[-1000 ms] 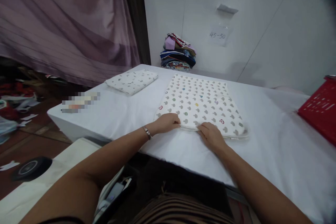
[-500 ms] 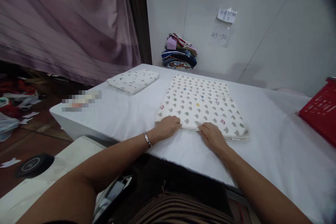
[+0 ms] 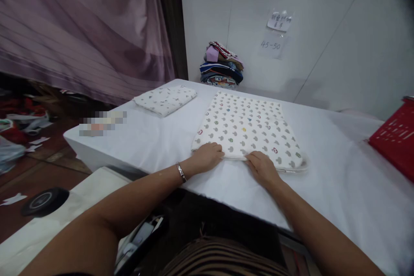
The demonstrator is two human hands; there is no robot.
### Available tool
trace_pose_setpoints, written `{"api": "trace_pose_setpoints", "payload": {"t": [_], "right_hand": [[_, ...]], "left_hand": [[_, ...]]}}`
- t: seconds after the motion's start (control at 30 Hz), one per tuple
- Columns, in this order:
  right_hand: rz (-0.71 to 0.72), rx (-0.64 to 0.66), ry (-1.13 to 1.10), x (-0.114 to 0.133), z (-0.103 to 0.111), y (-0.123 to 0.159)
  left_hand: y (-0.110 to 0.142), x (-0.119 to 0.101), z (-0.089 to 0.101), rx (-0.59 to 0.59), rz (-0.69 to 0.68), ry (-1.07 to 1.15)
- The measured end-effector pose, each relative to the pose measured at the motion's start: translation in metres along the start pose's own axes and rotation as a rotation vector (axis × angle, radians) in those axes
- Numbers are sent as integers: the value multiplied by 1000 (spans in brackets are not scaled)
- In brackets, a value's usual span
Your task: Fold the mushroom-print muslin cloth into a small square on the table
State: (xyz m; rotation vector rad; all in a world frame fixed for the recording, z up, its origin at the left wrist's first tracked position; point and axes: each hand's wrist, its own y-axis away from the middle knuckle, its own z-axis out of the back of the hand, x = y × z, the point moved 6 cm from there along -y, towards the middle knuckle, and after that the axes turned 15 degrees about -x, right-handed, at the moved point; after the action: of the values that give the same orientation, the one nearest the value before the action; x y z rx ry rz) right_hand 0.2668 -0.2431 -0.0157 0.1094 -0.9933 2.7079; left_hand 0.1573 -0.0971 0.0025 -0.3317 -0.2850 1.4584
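Pinching: from my end, the left hand [image 3: 208, 155] curls its fingers round the near edge of the cloth [image 3: 249, 125], and the right hand [image 3: 261, 166] nips the same edge between thumb and fingers, a short stretch of hem between them.
Hidden: most of the left thumb and the fingertips under the hem; I cannot see them.
Blocked out: a patch [image 3: 101, 125] of coarse squares covers something on the left corner of the tabletop [image 3: 336, 159].
Basket [image 3: 394, 138]: red, slotted sides, cut off by my right border; I cannot see inside.
Bin [image 3: 152, 241]: dark-edged, low beside the left arm; grey and white items in it, too dim for me to name.
Wall: the lower sheet [image 3: 271, 46] reads 45-50; the upper sheet [image 3: 279, 21] is blurred to me.
Cloth: off-white, rows of grey mushroom shapes with a few red, green, blue and yellow ones; lying flat on the tabletop, its near right corner rounded, with a pale rim I cannot make out.
Folded cloth [image 3: 166, 99]: white, small dark print, apart on the left.
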Motion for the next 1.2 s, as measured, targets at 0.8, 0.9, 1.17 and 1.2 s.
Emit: {"api": "trace_pose_setpoints", "payload": {"t": [0.8, 0.9, 1.17, 1.2], "right_hand": [[189, 71, 191, 18, -5, 4], [195, 86, 197, 23, -4, 3], [304, 121, 239, 61, -33, -29], [310, 123, 242, 66, -39, -34]], "left_hand": [[15, 2, -1, -95, -62, -52], [16, 3, -1, -113, -23, -23], [17, 15, 0, -122, 133, 57], [17, 16, 0, -112, 158, 55]]}}
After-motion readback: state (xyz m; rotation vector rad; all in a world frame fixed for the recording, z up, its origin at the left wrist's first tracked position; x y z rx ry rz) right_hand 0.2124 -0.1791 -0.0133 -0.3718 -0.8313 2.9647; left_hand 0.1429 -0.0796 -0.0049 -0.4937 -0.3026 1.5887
